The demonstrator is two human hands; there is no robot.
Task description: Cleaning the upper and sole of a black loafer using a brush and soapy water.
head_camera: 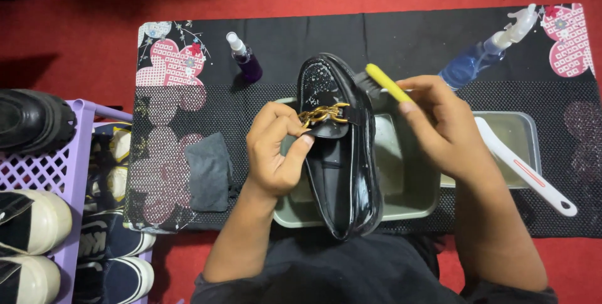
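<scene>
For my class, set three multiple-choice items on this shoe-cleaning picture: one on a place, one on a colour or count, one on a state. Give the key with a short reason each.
1. Where is the small purple spray bottle?
A. On the black mat, beyond the shoe
B. Inside the grey tray
C. On the purple rack

2. What colour is the handle of the brush in the right hand?
A. White
B. Yellow
C. Red

3. How is the black loafer held?
A. Lying untouched on the carpet
B. Standing on the rack
C. Gripped by the left hand over the grey tray

Key: 1 A, it stands on the mat past the toe. 2 B, the handle is yellow. 3 C, fingers pinch near its gold chain above the tray.
</scene>
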